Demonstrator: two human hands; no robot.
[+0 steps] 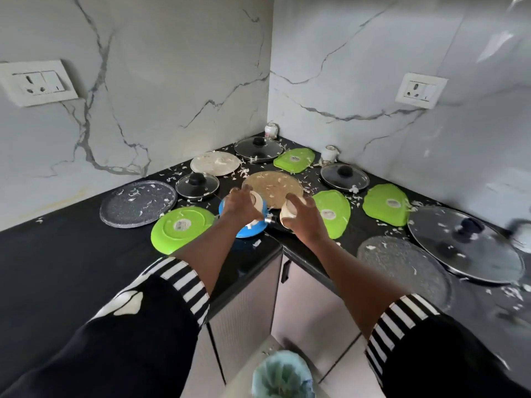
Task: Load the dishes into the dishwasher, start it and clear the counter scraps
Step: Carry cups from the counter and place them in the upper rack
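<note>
Left hand [240, 203] grips one white cup [257, 200], right hand [306, 219] a second cup [288, 216], above the blue plate [247, 230] at the counter [57, 254] corner; if I fumble, either could drop and crack.

No text readable from here, pale stickers [328, 214] on the upturned green plates [195, 222], their print too blurred to make out, a reddish mark on the small white jar [271, 130] in the corner, also illegible
</note>
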